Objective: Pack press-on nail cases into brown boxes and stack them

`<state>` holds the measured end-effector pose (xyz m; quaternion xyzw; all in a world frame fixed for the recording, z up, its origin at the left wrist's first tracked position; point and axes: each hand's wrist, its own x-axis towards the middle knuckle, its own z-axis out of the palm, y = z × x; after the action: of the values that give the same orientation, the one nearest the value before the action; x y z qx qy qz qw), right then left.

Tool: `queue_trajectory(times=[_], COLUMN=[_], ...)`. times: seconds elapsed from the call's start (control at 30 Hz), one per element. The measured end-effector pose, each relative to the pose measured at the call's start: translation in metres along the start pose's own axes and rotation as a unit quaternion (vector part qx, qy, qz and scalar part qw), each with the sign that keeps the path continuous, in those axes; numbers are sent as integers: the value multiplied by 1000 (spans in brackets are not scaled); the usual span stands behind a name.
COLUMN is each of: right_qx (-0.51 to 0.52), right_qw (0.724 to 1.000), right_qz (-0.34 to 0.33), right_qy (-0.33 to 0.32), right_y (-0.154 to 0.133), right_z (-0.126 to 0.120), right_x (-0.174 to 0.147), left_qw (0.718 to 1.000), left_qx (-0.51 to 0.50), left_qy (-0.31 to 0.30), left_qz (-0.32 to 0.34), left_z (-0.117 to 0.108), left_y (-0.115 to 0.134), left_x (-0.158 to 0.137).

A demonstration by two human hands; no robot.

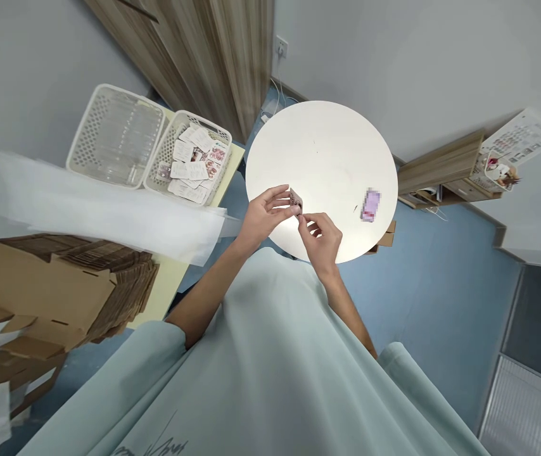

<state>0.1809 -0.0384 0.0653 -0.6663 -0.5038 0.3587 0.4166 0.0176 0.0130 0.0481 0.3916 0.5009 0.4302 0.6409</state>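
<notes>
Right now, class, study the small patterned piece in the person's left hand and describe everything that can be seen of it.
The small patterned piece is thin-looking, with a mottled brownish-pink face; its print is too small to read, and whether it is card or plastic is unclear. It slants, held between the left hand's fingers and thumb, over the round white table. The right hand's fingertips are at its lower end; whether they grip it is unclear.

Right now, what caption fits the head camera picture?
Left hand holds a small brown thing, right hand at its edge, above a white table.
</notes>
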Motion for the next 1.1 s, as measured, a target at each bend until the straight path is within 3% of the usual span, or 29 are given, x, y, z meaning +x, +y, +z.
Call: queue_trajectory(times=[0.17,0.37,0.53,0.7,1.1], right_qx=[66,104,128,147,133], right_qw=[995,987,983,981,989], right_qz=[66,97,97,93,12], right_qy=[-24,-77,-92,-83,-70], right_y=[9,19,20,21,39], right_z=[-11,-16,-17,-22,-40], right_x=[12,20,23,25,28], left_qw=[999,999,995,993,974], left_qx=[24,38,71,91,179], left_qy=[32,11,14,-32,-45], left_qz=[14,29,69,73,130], left_z=[-12,-19,-20,-18,-8], left_y=[-2,3,5,14,9], left_x=[3,6,6,-4,-17])
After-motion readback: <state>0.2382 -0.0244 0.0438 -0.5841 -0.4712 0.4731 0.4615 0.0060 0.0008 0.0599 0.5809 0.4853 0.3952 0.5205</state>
